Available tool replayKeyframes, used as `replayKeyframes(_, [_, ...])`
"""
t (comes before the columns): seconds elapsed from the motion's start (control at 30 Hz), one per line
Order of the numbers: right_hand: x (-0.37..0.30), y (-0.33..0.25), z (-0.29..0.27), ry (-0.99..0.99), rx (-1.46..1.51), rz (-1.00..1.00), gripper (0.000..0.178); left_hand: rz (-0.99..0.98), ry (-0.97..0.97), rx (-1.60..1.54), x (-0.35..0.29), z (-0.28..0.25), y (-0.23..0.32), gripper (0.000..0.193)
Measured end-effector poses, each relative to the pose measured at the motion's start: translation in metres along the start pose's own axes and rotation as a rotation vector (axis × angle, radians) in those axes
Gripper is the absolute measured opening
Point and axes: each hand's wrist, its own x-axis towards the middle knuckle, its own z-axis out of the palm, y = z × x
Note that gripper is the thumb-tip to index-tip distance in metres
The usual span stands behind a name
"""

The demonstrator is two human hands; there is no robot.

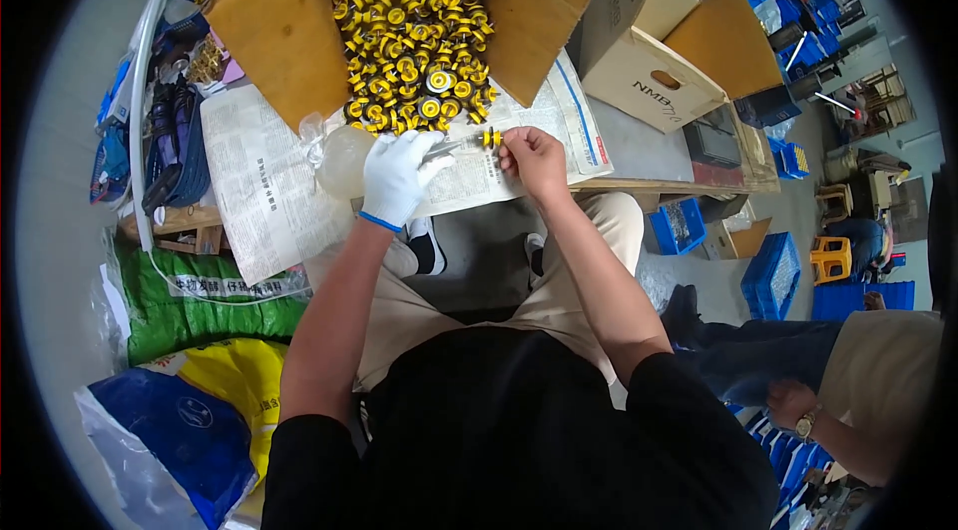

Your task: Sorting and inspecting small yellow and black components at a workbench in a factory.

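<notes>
My left hand (401, 176), in a white glove with a blue cuff, is closed on a thin grey metal tool (449, 147). The tool's tip points right; its kind cannot be made out. Bare and pinched at the fingertips, my right hand (537, 163) holds a small yellow-and-black wheel-like part (491, 138) just past that tip. Behind both hands, many similar yellow-and-black parts (414, 41) spill from an open cardboard box (279, 36) onto newspaper (261, 181). A round translucent bag or container (344, 161) touches the left side of my gloved hand.
Another open carton (649, 81) stands at the right of the table. Blue crates (771, 275) sit on the floor beyond. A person with a wristwatch (804, 424) is at the lower right. Green (200, 305) and blue-and-yellow sacks (190, 420) lie at the left.
</notes>
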Motion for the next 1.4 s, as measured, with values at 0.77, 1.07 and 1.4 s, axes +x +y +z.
replayKeyframes(0.77, [0.013,0.011,0.015,-0.366,0.575,0.489,0.016,0.072,0.038,-0.014,-0.004,0.002,-0.008,0.03])
replayKeyframes(1.07, [0.012,0.003,0.016,-0.379,0.549,0.545,0.021,0.066,0.011,-0.046,-0.002,-0.003,-0.007,0.026])
replayKeyframes(1.4, [0.012,-0.001,0.018,-0.426,0.593,0.558,0.023,0.068,0.017,-0.054,-0.005,0.0,-0.01,0.023])
